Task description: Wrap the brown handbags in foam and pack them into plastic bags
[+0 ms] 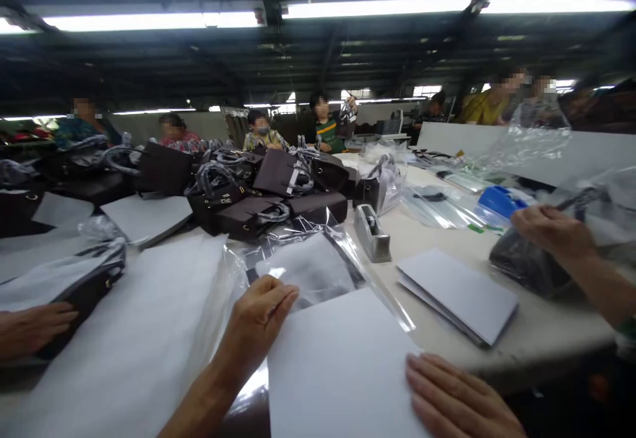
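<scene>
The blank white sheet [342,365] lies between both hands, its far edge overlapping the clear plastic bag [313,259]; it seems partway placed at most, with squaring up left, and whether it is inside is unclear; the left hand [261,319] pinches closed at its far-left corner, on film or paper I cannot tell; the right hand [457,395] lies open, fingers extended along its right edge.

A flat white board [338,372] overlaps a glossy clear plastic bag [318,262], perhaps partly inside it
</scene>
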A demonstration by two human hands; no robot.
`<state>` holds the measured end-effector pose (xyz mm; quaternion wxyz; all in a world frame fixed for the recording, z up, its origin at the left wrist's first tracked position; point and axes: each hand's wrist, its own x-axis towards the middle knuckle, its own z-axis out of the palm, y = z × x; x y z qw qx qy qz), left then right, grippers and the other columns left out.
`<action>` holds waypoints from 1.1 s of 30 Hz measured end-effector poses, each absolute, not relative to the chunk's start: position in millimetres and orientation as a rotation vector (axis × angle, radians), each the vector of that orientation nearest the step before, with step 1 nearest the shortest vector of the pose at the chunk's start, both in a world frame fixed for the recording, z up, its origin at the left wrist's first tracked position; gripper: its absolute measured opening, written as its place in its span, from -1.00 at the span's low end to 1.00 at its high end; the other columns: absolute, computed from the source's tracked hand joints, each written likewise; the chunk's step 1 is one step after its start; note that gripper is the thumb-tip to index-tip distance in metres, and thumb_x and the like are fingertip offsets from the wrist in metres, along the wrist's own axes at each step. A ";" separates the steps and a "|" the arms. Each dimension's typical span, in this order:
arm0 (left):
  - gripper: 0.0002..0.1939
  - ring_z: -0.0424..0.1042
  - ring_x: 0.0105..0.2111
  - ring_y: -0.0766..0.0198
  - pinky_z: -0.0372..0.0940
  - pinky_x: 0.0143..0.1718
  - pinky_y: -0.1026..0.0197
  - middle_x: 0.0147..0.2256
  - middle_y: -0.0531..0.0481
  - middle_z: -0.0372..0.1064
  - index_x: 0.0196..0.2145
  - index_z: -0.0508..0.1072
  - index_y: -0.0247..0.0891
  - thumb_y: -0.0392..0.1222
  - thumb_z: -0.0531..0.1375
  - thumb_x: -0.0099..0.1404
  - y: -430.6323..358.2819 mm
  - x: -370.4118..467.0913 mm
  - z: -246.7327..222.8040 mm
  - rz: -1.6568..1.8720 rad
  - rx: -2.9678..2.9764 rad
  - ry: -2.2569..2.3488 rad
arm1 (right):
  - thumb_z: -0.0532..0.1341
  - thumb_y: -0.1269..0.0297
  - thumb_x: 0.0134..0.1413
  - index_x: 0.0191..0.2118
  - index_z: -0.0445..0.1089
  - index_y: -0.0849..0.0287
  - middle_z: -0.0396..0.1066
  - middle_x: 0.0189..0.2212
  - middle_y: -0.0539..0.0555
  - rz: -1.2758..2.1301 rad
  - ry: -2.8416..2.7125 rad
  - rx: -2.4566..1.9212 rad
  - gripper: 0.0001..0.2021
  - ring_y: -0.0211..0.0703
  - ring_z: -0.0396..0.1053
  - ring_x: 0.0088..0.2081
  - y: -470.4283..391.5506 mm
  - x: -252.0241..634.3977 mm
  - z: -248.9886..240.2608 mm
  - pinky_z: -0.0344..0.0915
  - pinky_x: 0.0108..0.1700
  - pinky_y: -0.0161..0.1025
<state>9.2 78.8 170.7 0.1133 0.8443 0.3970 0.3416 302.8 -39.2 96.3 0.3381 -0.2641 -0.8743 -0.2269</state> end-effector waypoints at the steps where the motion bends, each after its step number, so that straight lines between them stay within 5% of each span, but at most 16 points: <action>1: -0.78 0.31 -0.40 0.39 0.27 -0.38 0.35 -0.41 0.03 0.25 -0.29 0.44 -0.24 -0.16 0.02 0.31 77.5 6.0 170.2 1.010 2.511 1.156 | -0.06 0.32 0.24 0.02 0.31 0.27 0.41 -0.11 0.17 -0.535 -2.263 -0.686 -0.66 -0.04 0.28 0.02 -28.8 298.6 99.3 0.27 0.07 -0.10; 4: -0.80 0.30 -0.41 0.37 0.27 -0.40 0.34 -0.41 0.01 0.26 -0.25 0.42 -0.25 -0.22 0.01 0.30 77.4 -4.9 166.3 1.022 2.732 1.168 | -0.05 0.43 0.24 0.12 0.19 0.28 0.38 -0.07 0.21 -0.380 -2.240 -0.752 -0.64 0.00 0.22 0.07 -9.9 296.5 95.7 0.26 0.06 0.01; 10: -0.79 0.31 -0.40 0.32 0.28 -0.40 0.29 -0.41 -0.02 0.28 -0.27 0.41 -0.28 -0.31 -0.01 0.29 77.0 -15.3 161.3 0.973 3.018 1.312 | -0.03 0.47 0.22 0.20 0.06 0.14 0.33 -0.01 0.14 -0.364 -2.223 -0.906 -0.56 -0.07 0.19 0.09 -4.6 311.8 76.6 0.25 0.09 -0.08; 15: -0.86 0.28 -0.42 0.35 0.24 -0.38 0.31 -0.45 0.01 0.27 -0.32 0.40 -0.27 -0.34 0.04 0.27 68.1 -2.9 160.6 1.029 2.955 1.146 | 0.04 0.52 0.15 0.08 0.23 0.33 0.31 0.00 0.22 -0.452 -2.332 -0.779 -0.64 0.04 0.09 0.15 35.4 284.9 85.5 0.22 0.11 0.02; 20: -0.85 0.29 -0.43 0.34 0.24 -0.37 0.32 -0.45 0.01 0.27 -0.35 0.39 -0.23 -0.34 0.03 0.26 67.4 2.6 151.1 1.021 2.977 1.144 | 0.08 0.50 0.14 -0.09 0.35 0.32 0.38 -0.07 0.18 -0.422 -2.264 -0.817 -0.77 -0.04 0.20 0.08 93.4 258.3 94.5 0.25 0.09 -0.08; 26: -0.84 0.34 -0.28 0.18 0.28 -0.28 0.15 -0.27 -0.05 0.35 -0.27 0.40 -0.19 -0.30 0.06 0.22 77.2 12.6 134.3 0.754 3.022 1.318 | 0.06 0.38 0.19 -0.12 0.34 0.26 0.40 -0.14 0.13 -0.109 -2.338 -0.798 -0.80 -0.19 0.25 0.04 112.6 263.7 103.0 0.16 0.15 -0.18; 33: -0.74 0.37 -0.37 0.33 0.25 -0.33 0.32 -0.41 0.04 0.35 -0.36 0.45 -0.16 -0.18 -0.03 0.31 88.8 18.3 157.0 0.474 2.623 1.283 | 0.14 0.19 0.12 -0.14 0.43 0.20 0.43 -0.14 0.10 0.319 -2.328 -0.781 -0.74 -0.18 0.27 0.03 126.2 275.9 108.9 0.14 0.14 -0.18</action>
